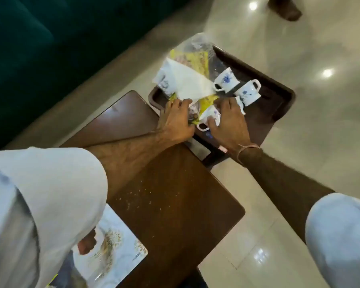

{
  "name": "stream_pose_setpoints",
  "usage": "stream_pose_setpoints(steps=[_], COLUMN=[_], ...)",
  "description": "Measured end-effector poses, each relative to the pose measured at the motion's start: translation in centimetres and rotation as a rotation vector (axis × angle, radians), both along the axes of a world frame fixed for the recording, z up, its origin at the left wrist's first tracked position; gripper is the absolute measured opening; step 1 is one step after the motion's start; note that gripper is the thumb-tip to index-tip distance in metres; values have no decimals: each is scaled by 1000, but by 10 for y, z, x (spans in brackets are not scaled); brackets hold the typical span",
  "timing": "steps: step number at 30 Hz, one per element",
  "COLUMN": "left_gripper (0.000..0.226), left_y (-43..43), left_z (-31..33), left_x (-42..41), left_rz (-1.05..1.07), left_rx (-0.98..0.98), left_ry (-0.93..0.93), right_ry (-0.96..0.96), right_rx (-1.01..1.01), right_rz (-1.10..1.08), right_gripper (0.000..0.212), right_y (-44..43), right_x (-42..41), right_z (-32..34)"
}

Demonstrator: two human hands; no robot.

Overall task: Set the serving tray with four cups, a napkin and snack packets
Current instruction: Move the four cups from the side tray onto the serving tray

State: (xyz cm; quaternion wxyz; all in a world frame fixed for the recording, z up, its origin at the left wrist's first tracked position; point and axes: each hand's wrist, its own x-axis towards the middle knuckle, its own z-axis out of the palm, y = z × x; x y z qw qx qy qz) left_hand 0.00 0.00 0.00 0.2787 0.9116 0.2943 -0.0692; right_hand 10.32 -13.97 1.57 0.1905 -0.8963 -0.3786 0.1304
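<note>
A dark brown serving tray [279, 96] sits beyond the far end of the wooden table. On it are two upright white cups with blue flowers [223, 80] [247, 92]. A third cup [164, 83] is half under a white napkin [187, 82]. Yellow snack packets [195, 59] and a clear packet [195, 42] lie at the tray's far left. My left hand [175, 123] presses on a snack packet [208, 99] at the near edge, fingertips at the napkin's corner. My right hand [229, 123] covers a tilted cup [208, 119], thumb against it.
The brown table [175, 194] runs toward me, with crumbs on it and a floral placemat [112, 246] at the near left corner. A dark green sofa [40, 48] stands to the left. Glossy tile floor [320, 132] surrounds the tray. Another person's foot [285, 9] is at the top right.
</note>
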Motion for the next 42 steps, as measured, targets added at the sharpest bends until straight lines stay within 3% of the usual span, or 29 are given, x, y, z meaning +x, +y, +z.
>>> stream_pose_setpoints(steps=[2, 5, 13, 16, 19, 21, 26, 30, 33, 37, 42], left_gripper=[72, 54, 36, 47, 39, 44, 48, 72, 84, 84, 78], left_y=[-9, -22, -30, -34, -36, -35, -24, -10, 3, 16, 13], left_z=[0, -4, -21, -23, -22, -19, -1, 11, 14, 15, 19], left_x=[23, 52, 71, 68, 61, 54, 20, -32, -80, -155, -262], left_rz=[-53, -62, 77, 25, 42, 51, 175, 307, 393, 479, 562], left_rx=[7, -23, -213, -188, -221, -262, -316, -323, -352, -307, -211], left_ry=[19, 68, 6, 3, -38, -71, -255, -348, -319, -254, -214], right_ry=[-14, 9, 176, 215, 252, 280, 421, 465, 486, 606, 816], right_rx=[19, -123, -185, -149, -72, 27, 242, 267, 288, 310, 252], right_rz=[-148, -310, -383, -400, -437, -454, -442, -333, -236, -37, 121], right_gripper=[48, 57, 64, 64, 60, 59, 62, 64, 73, 90, 91], right_y=[-8, -18, -20, -18, -18, -20, -16, 11, 34, 65, 94], right_x=[22, 48, 64, 63, 61, 59, 31, 0, -28, -81, -165], right_z=[-5, -16, -41, -44, -42, -39, -22, -14, -12, -9, -7])
